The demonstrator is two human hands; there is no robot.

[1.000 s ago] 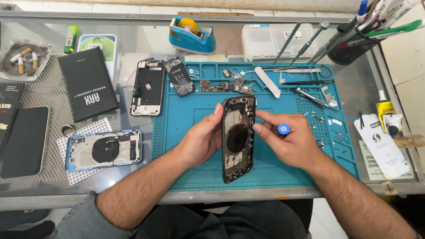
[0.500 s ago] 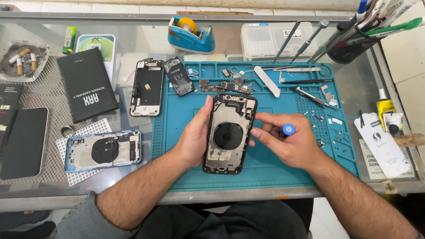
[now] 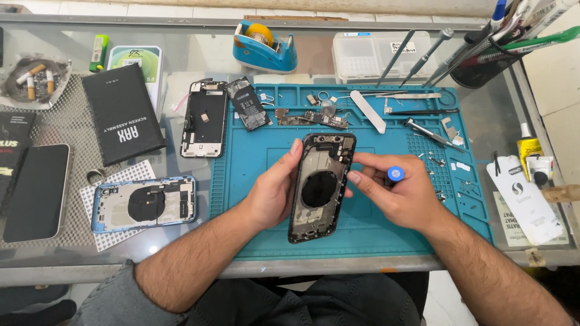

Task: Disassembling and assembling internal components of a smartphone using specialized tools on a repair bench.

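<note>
An opened black phone housing (image 3: 320, 187), inside facing up with a round black coil in its middle, lies over the blue repair mat (image 3: 254, 223). My left hand (image 3: 272, 193) grips its left edge. My right hand (image 3: 396, 193) touches the housing's right edge with its fingertips and holds a small screwdriver with a blue cap (image 3: 395, 174) in the palm. Loose circuit boards (image 3: 311, 118) and a small battery (image 3: 248, 104) lie on the mat just beyond the housing.
Left of the mat lie a blue-framed phone housing (image 3: 145, 204), a black phone frame (image 3: 205, 119), a black box (image 3: 122, 121) and a dark screen (image 3: 36, 190). Tweezers (image 3: 430, 133), a white pry tool (image 3: 368, 111), a tape dispenser (image 3: 264, 45) and a tool cup (image 3: 483, 63) stand behind.
The black housing went from tilted on edge to lying with its inside up, and my left hand shifted along its left side. My right hand stayed beside it with the screwdriver.
</note>
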